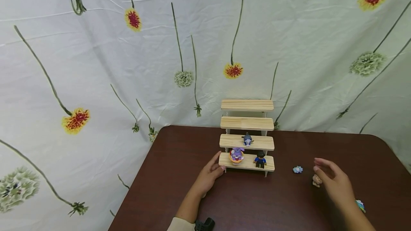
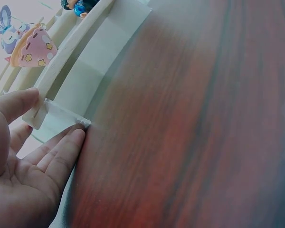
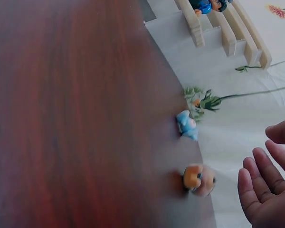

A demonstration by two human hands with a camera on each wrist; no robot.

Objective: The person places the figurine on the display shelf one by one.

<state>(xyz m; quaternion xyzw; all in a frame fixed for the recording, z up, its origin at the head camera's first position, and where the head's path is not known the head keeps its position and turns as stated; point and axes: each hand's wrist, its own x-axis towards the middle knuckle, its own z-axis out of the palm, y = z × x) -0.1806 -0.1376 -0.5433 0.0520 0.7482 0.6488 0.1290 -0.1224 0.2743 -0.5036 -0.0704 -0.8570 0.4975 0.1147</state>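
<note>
Grasping a four-tier wooden rack (image 1: 247,122) at its left end: left hand (image 1: 207,178). Released, near a small tan figurine (image 1: 316,181) on the dark surface (image 1: 263,202): right hand (image 1: 338,184). Blue figurine (image 1: 297,169) nearby.

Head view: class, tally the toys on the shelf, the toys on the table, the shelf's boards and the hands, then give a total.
Shelf toys: 3
Table toys: 3, one partly hidden
Boards: 4
Hands: 2
Total: 12
</note>
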